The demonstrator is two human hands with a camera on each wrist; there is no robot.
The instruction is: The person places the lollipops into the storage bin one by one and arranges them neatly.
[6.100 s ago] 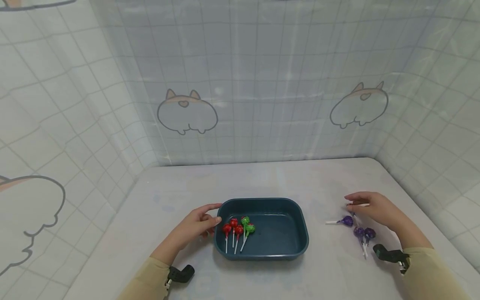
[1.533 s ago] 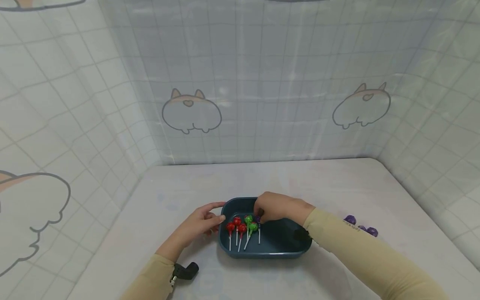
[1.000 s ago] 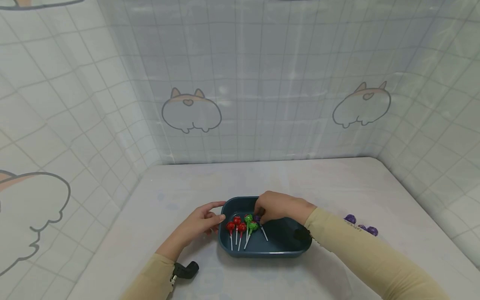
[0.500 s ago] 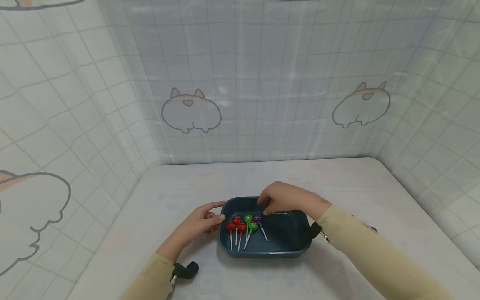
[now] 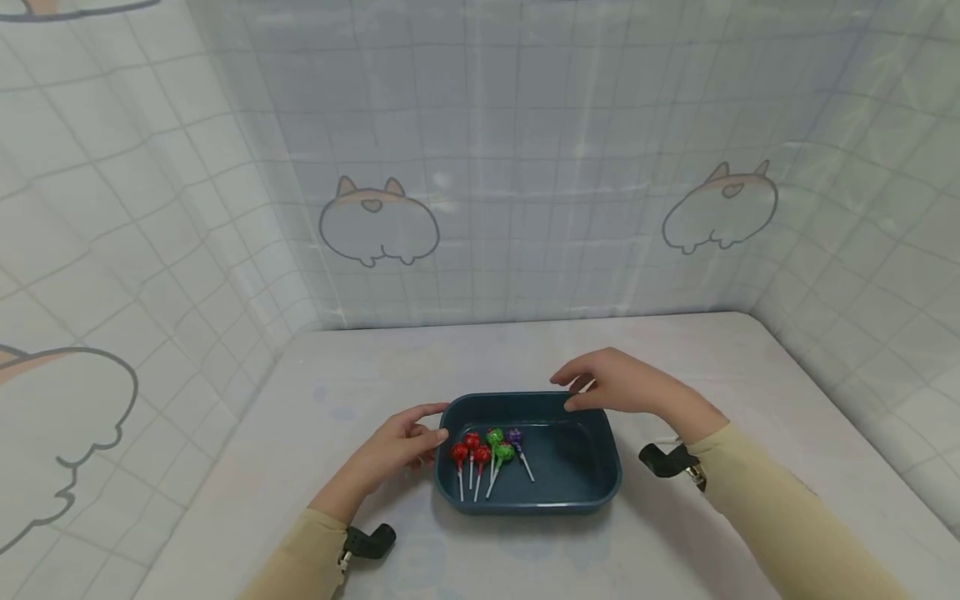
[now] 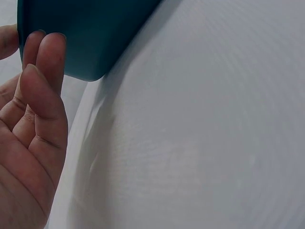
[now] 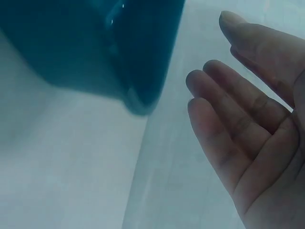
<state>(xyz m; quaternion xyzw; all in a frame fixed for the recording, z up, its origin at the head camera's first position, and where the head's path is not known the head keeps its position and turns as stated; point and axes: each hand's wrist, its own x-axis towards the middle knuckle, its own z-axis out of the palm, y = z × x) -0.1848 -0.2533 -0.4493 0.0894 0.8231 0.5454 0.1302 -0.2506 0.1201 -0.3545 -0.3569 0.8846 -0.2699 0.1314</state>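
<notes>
A dark blue-green tray point(image 5: 525, 506) stands on the table. My left hand point(image 5: 393, 454) holds its left rim, thumb over the edge and fingers against the outer wall; the left wrist view shows those fingers point(image 6: 47, 62) close up. Inside lie three red lollipops point(image 5: 482, 455), two green lollipops point(image 5: 504, 452) and one purple lollipop point(image 5: 514, 437), in a row with sticks toward me. Over the tray's back right rim, my right hand point(image 5: 626, 383) hovers with loosely bent fingers and nothing between them. The right wrist view also shows that bare palm point(image 7: 257, 129).
A white stick point(image 5: 666, 440) shows beside my right wrist; my right sleeve point(image 5: 780, 508) covers the table area around it. Grid-patterned curtains point(image 5: 540, 208) enclose the white table point(image 5: 360, 358) at the back and both sides.
My right hand brought a purple lollipop from the right into the tray, laid it beside the green ones and let go. It has since risen back and rightward. My left hand stays put.
</notes>
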